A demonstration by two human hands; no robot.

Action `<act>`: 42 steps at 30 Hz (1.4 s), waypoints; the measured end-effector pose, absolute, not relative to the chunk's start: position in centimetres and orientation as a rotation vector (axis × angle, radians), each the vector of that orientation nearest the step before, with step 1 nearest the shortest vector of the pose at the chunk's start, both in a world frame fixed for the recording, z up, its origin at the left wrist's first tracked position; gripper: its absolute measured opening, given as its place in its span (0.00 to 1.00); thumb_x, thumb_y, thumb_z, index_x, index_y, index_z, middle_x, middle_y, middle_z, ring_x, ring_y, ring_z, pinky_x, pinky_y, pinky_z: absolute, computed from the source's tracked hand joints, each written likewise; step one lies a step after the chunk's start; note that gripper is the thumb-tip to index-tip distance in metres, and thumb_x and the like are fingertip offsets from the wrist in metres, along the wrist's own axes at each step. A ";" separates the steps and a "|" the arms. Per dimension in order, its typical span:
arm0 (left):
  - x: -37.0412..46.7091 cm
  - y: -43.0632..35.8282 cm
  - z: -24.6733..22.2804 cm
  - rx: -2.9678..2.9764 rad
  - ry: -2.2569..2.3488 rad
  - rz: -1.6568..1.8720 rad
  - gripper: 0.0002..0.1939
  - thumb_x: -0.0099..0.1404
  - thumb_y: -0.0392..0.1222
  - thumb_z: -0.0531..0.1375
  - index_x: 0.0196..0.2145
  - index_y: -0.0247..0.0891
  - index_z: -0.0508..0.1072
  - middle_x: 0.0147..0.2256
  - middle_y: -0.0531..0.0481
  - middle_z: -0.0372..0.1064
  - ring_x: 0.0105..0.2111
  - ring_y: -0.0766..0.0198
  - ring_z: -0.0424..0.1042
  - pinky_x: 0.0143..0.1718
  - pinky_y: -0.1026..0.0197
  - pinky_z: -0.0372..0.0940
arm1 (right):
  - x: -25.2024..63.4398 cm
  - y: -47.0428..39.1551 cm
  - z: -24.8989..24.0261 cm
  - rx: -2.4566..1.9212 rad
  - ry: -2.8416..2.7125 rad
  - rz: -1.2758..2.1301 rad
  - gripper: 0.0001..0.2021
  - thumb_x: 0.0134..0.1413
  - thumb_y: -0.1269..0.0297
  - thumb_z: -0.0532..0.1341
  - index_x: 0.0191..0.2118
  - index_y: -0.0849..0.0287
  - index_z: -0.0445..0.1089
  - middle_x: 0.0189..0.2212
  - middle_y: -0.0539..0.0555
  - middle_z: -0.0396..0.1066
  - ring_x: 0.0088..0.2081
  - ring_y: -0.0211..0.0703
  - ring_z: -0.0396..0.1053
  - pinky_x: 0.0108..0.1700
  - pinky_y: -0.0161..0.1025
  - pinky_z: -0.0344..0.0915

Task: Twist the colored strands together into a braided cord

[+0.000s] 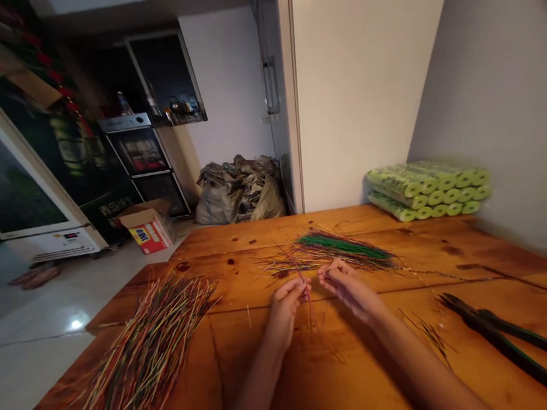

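Observation:
My left hand [289, 297] pinches a few thin reddish-pink wires [297, 264] above the middle of the wooden table [275, 367]; they stick out both above and below the fingers. Just to its right, my right hand [342, 280] has its fingertips pressed together, and whatever they may hold is too small to make out. Beyond the hands lies a bundle of thin wires [346, 248], green in its middle and mixed colours around. A larger loose pile of multicoloured wires [147, 351] spreads over the table's left side.
Long-handled cutters [488, 327] with dark handles lie at the right, beside a few short wire pieces [430, 334]. A twisted strand [447, 274] runs to the right. Wrapped green rolls [429, 189] are stacked at the back right. On the floor stand a cardboard box [151, 229] and sacks [239, 192].

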State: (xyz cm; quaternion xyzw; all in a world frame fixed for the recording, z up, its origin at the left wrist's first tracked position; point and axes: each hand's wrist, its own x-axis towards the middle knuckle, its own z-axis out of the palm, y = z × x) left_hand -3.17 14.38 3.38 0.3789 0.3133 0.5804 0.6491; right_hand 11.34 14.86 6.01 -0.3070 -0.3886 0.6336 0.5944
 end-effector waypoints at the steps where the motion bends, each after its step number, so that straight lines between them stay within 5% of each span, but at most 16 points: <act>1: -3.2 14.3 3.1 0.902 0.723 1.296 0.09 0.50 0.42 0.64 0.29 0.35 0.77 0.27 0.50 0.71 0.28 0.71 0.66 0.33 0.69 0.59 | 11.3 15.2 5.5 -0.728 -0.907 1.496 0.12 0.35 0.64 0.68 0.20 0.58 0.62 0.26 0.48 0.70 0.30 0.34 0.68 0.38 0.34 0.64; 20: -3.5 15.2 1.8 0.959 0.857 1.247 0.14 0.47 0.43 0.66 0.33 0.35 0.74 0.23 0.52 0.70 0.24 0.70 0.65 0.31 0.66 0.58 | 12.3 16.0 3.3 -1.053 -1.542 1.067 0.07 0.41 0.61 0.62 0.22 0.59 0.69 0.18 0.48 0.67 0.22 0.37 0.63 0.28 0.36 0.59; 31: -3.6 15.0 1.8 0.979 0.820 1.248 0.09 0.49 0.42 0.64 0.27 0.34 0.74 0.24 0.52 0.70 0.25 0.70 0.65 0.32 0.66 0.58 | 9.8 14.9 2.5 -0.808 -0.977 1.520 0.11 0.36 0.60 0.68 0.26 0.59 0.70 0.24 0.49 0.71 0.29 0.36 0.68 0.39 0.37 0.64; 42: -3.5 14.6 1.9 0.999 0.861 1.303 0.08 0.49 0.43 0.64 0.27 0.36 0.74 0.27 0.52 0.69 0.29 0.68 0.66 0.34 0.65 0.60 | 8.5 13.7 2.7 -0.797 -0.783 1.509 0.10 0.34 0.64 0.69 0.27 0.58 0.72 0.27 0.48 0.72 0.31 0.36 0.69 0.43 0.37 0.65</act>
